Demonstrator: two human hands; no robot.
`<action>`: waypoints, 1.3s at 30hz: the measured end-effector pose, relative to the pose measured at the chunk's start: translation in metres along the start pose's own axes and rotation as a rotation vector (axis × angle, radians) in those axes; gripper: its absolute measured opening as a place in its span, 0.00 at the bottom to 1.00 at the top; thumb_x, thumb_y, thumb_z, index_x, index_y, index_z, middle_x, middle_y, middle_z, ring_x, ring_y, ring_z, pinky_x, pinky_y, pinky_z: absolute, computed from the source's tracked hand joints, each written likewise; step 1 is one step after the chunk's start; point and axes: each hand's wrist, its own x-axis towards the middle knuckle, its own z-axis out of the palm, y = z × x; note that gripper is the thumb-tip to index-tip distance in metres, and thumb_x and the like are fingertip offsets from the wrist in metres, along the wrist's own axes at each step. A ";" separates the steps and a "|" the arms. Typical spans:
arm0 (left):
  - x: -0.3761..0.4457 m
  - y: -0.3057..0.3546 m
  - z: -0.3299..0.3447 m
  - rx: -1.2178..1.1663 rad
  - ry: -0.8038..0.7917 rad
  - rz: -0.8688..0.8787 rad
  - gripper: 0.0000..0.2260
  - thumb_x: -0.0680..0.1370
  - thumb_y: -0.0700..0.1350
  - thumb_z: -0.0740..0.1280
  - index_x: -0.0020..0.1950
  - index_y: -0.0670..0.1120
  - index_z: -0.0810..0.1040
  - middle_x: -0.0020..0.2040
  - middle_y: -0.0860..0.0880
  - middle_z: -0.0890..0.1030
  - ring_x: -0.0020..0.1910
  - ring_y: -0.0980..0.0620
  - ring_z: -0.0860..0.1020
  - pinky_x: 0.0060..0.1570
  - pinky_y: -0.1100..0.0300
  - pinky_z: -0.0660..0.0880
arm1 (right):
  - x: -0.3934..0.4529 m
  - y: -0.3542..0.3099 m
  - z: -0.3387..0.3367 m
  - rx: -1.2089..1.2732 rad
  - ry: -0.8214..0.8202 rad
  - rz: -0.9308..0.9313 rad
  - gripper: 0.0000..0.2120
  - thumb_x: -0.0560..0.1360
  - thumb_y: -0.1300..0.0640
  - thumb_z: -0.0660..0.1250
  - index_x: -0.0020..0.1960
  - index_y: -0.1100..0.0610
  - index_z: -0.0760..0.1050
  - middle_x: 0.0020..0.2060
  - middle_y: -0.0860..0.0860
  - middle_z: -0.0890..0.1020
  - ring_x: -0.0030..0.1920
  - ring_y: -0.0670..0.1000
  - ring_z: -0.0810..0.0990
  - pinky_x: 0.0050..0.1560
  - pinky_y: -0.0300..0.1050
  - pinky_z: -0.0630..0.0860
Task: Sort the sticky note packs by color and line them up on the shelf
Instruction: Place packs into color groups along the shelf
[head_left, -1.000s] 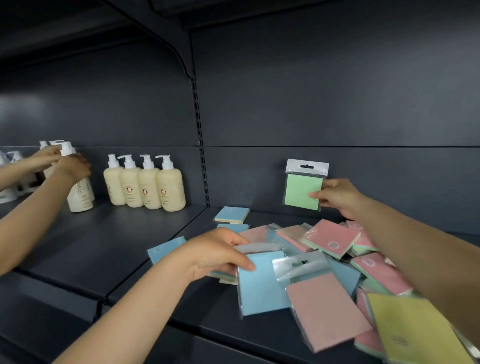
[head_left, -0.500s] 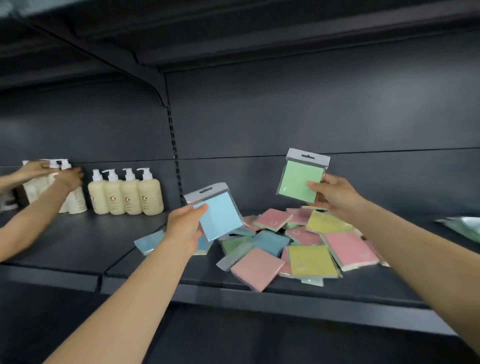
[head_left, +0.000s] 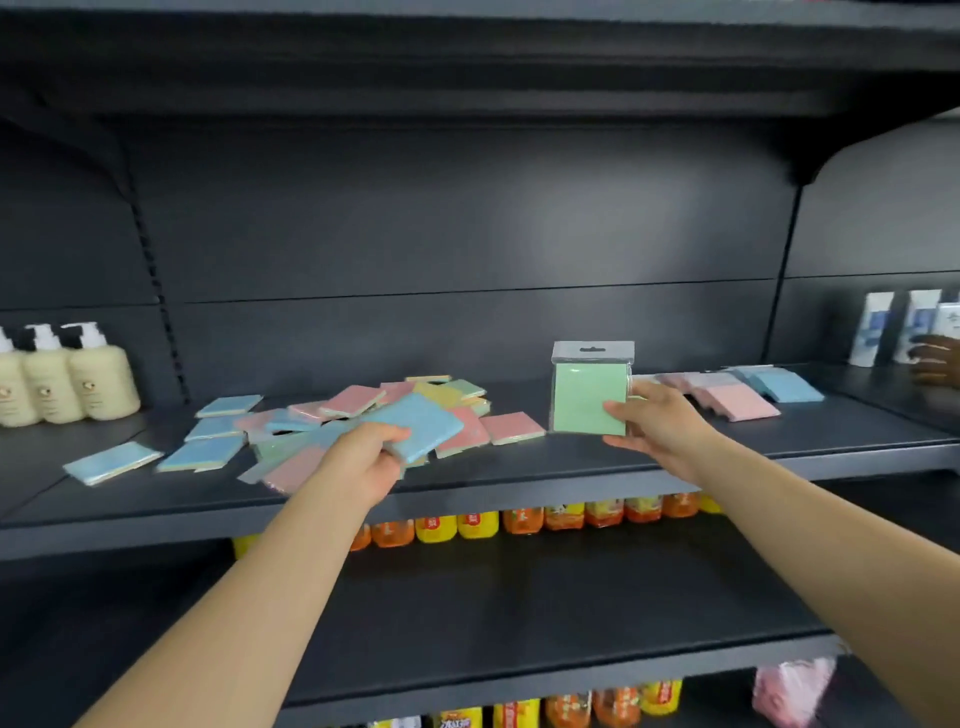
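My left hand (head_left: 371, 457) grips a blue sticky note pack (head_left: 423, 426), tilted above a loose heap of pink, blue, yellow and green packs (head_left: 358, 415) on the dark shelf (head_left: 571, 467). My right hand (head_left: 660, 423) holds a green pack (head_left: 589, 397) upright by its right edge, its lower edge close to the shelf. To the right lie sorted pink packs (head_left: 727, 397) and, beyond them, blue packs (head_left: 782, 382) in short rows.
Cream pump bottles (head_left: 67, 382) stand at the left of the shelf. White and blue tubes (head_left: 904, 325) stand at the far right, where another person's hand (head_left: 937, 364) shows. Orange and yellow bottles (head_left: 519, 522) fill the shelf below.
The view has pulled back and swung right. My left hand lifted a blue pack from the heap and carried it right. My right hand moved the green pack right and lower, near the shelf.
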 end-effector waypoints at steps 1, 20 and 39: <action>-0.002 -0.006 0.010 0.000 -0.004 -0.001 0.22 0.75 0.25 0.57 0.68 0.38 0.68 0.66 0.42 0.74 0.61 0.45 0.74 0.58 0.53 0.72 | -0.004 0.000 -0.014 0.008 0.025 -0.001 0.10 0.78 0.66 0.63 0.58 0.58 0.72 0.55 0.55 0.80 0.50 0.51 0.81 0.43 0.44 0.78; 0.048 -0.129 0.196 -0.047 0.071 0.038 0.16 0.76 0.30 0.63 0.61 0.42 0.73 0.63 0.43 0.76 0.59 0.46 0.75 0.54 0.52 0.74 | 0.076 0.040 -0.209 -0.247 0.108 0.047 0.10 0.75 0.62 0.68 0.36 0.58 0.72 0.35 0.50 0.77 0.42 0.50 0.78 0.48 0.44 0.77; 0.072 -0.200 0.279 0.009 0.016 0.166 0.12 0.79 0.33 0.59 0.61 0.39 0.75 0.53 0.44 0.81 0.53 0.48 0.79 0.53 0.54 0.74 | 0.151 0.072 -0.200 -0.311 0.005 -0.253 0.09 0.77 0.55 0.64 0.38 0.52 0.74 0.32 0.45 0.76 0.35 0.46 0.73 0.36 0.32 0.68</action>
